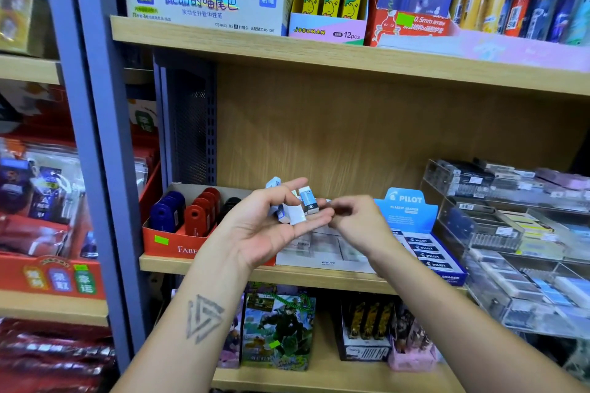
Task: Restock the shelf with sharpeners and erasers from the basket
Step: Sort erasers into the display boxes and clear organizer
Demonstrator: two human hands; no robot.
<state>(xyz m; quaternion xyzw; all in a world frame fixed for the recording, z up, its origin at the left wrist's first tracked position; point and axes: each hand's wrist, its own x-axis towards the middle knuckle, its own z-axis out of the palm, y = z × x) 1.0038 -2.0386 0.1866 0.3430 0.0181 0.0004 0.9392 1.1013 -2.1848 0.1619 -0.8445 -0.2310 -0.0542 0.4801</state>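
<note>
Sitting far left on the shelf (223,268), red sharpener box (178,239); left hand (271,226) cupping several small erasers (298,206) palm-up over the white eraser tray (322,252); right hand (354,220) pinching fingertips together beside them, contents unclear

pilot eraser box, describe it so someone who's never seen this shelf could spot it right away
Look at the middle wooden shelf, the one the hands hover in front of. Right of the red sharpener box and the white eraser tray, just before the clear plastic drawers, stands the Pilot eraser box. It alone is bright blue, with an upright back card reading PILOT and dark-sleeved erasers in rows.
</note>
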